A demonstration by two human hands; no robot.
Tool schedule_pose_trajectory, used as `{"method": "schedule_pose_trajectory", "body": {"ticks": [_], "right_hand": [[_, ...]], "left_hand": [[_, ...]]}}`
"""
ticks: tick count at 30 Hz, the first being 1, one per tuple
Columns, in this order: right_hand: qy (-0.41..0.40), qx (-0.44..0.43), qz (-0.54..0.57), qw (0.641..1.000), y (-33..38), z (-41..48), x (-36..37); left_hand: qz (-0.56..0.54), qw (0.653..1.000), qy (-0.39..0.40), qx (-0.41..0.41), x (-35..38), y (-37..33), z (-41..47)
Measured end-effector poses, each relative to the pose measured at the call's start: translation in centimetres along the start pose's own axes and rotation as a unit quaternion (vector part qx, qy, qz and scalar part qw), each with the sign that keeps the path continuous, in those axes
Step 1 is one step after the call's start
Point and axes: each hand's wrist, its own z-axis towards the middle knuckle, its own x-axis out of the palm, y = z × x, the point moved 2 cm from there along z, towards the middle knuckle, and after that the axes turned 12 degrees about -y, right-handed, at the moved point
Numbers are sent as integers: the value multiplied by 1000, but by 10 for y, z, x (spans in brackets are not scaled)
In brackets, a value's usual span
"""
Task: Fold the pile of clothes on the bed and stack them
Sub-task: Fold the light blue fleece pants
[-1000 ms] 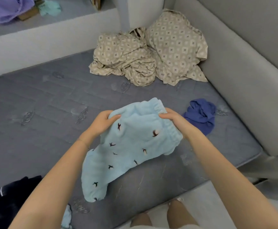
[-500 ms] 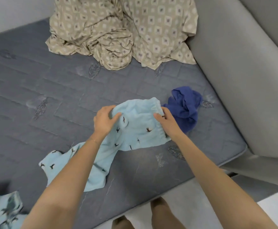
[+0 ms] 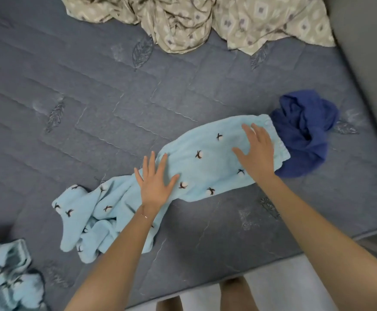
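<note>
Light blue fleece trousers (image 3: 205,162) with small dark bird prints lie stretched across the grey mattress (image 3: 93,97), waistband to the right, legs bunched at the left. My left hand (image 3: 155,182) lies flat on the middle of them with fingers spread. My right hand (image 3: 255,153) presses flat near the waistband, fingers straight. A crumpled dark blue garment (image 3: 304,133) touches the waistband end. A second light blue printed garment (image 3: 10,279) lies rumpled at the lower left corner.
A beige patterned sheet (image 3: 205,19) is heaped at the far side of the mattress. A grey padded bed wall (image 3: 369,63) rises on the right. The mattress front edge runs along the bottom, with my legs and the pale floor below it.
Both hands have let go of the trousers' waistband and now lie flat on them. The trousers went from hanging in the air to lying spread on the mattress. The view has tilted down.
</note>
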Motion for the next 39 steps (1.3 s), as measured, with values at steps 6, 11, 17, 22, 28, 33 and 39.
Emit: {"method": "schedule_pose_trajectory", "body": {"ticks": [6,11,17,22,28,33,39], "right_hand": [[22,-89,-16,996,64,-42,59],[48,-121,-30,991,116,-71,100],[63,-142,-43,987,173,-108,146],[79,-166,-70,980,202,-128,180],[152,-228,-95,957,238,-137,220],[267,-256,-50,928,272,-147,246],[266,-143,119,946,304,-132,248]], "left_hand": [[-26,999,-18,-29,-1,62,-17],[-22,999,-36,-15,-19,115,-32],[-13,999,-52,-2,-36,180,-47],[-22,995,-70,-71,-49,229,-54],[-51,990,-14,-131,-49,284,-59],[-174,978,-91,-71,-68,293,-57],[-267,954,-39,-131,-94,302,-21]]}}
